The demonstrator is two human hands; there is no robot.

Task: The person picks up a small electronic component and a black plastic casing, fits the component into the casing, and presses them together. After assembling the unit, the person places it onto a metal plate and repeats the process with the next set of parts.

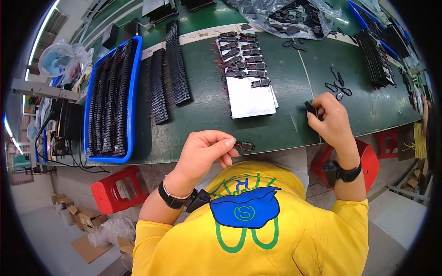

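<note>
My left hand (205, 149) pinches a small black rectangular part (245, 146) with thin red wires, just off the near edge of the green table (207, 110). My right hand (332, 118) is closed around a small black piece (311, 109) over the table's near right area. Straight ahead lies a grey metal plate (251, 99); several similar black wired parts (242, 59) sit in rows on its far half. A few loose black gasket-like pieces (337, 86) lie just beyond my right hand.
A blue tray (134, 92) full of black parts stands at the left, with two long stacks of parts (168, 73) beside it. A clear bag of black pieces (290, 18) lies at the back. More stacked parts (375, 57) sit far right. Red stools (117, 188) stand below the table.
</note>
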